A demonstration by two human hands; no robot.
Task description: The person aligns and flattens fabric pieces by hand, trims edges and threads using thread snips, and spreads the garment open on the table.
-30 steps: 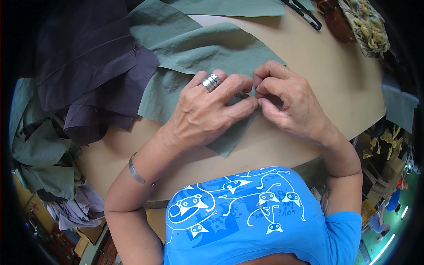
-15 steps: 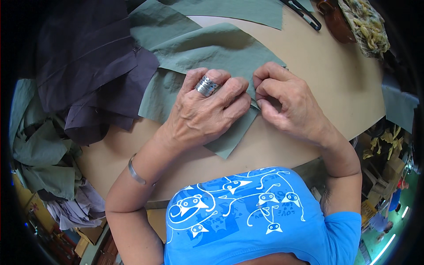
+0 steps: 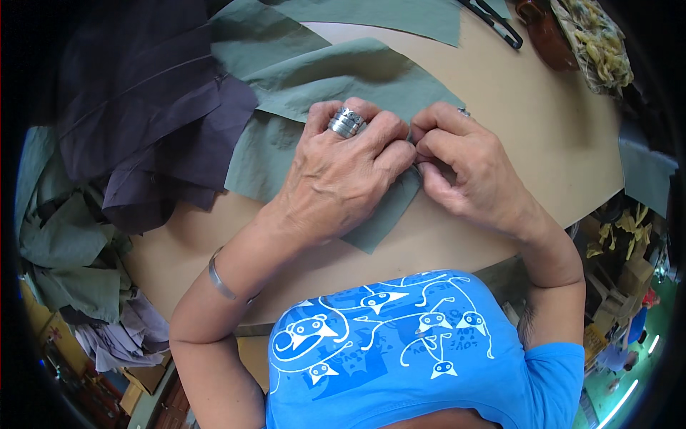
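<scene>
Pieces of green fabric [image 3: 343, 71] lie on the tan tabletop in front of me, with one corner reaching toward me below my hands. My left hand [image 3: 346, 161], with wide silver rings on a finger, is closed with its fingertips pinching the fabric near its right edge. Close beside it, almost touching, my right hand [image 3: 464, 157] is curled with thumb and forefinger pressed together at that same edge. Whether it holds the cloth or some small thing there is hidden by the fingers.
Dark purple fabric [image 3: 150, 107] is heaped at the left of the table [image 3: 550, 150]. More green cloth [image 3: 71, 257] hangs at the far left. A black-handled tool [image 3: 504, 32], a brown pot [image 3: 547, 36] and a bundle of yellowish scraps [image 3: 593, 46] sit at the back right.
My left hand has shifted slightly to the right and away from me, closer to the right hand. The fabric corner has moved a little with it; my right hand has barely moved.
</scene>
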